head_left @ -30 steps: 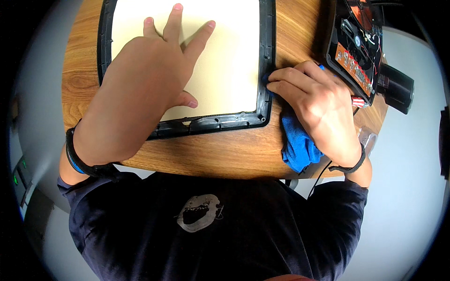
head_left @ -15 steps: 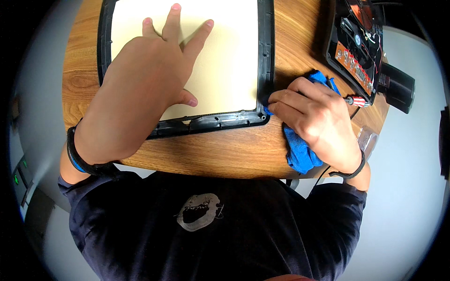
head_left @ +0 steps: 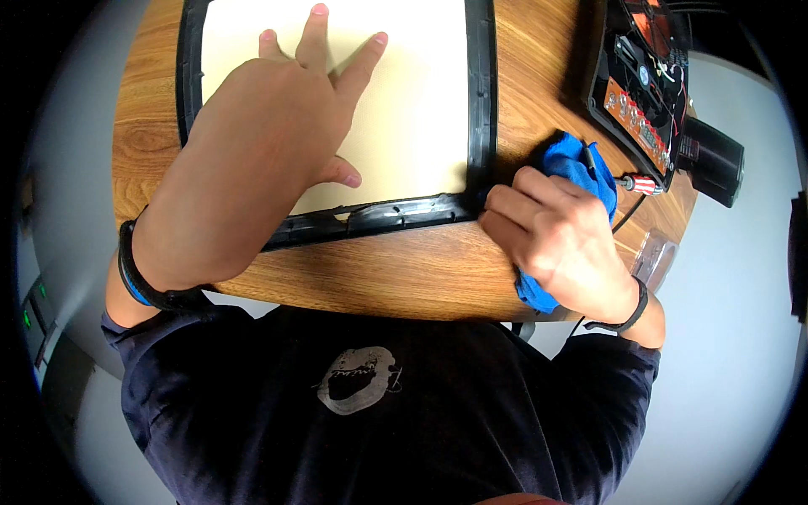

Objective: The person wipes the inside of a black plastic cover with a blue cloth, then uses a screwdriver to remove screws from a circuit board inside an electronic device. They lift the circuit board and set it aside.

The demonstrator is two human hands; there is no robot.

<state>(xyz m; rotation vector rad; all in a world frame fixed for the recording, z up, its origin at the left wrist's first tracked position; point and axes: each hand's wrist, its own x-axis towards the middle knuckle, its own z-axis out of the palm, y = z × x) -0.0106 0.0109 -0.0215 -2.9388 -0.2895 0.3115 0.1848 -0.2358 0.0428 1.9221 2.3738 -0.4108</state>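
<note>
A cream-coloured flat panel [head_left: 412,109] lies on the table inside a black plastic frame [head_left: 482,101] with ribbed edges. My left hand [head_left: 252,151] rests on the panel, palm down, its fingers spread and thumb pointing right. At the frame's near right corner, my right hand [head_left: 560,236] is closed with its knuckles up, gripping a bunched blue cloth [head_left: 581,164]. Cloth shows above and below that hand. The fingertips are at the frame's corner, and the part of the cloth between them is hidden.
On the wooden table [head_left: 379,282], an opened black housing [head_left: 631,118] with wires and an orange circuit board stands at the far right. Beside it are a red-and-white screwdriver handle [head_left: 644,184], a black boxy part [head_left: 715,160] and a clear plastic piece [head_left: 655,257]. A thin cable runs nearby.
My right hand has moved slightly down along the frame's corner, exposing more cloth above it. The frame and panel have shifted a little to the right. My left hand stays spread on the panel.
</note>
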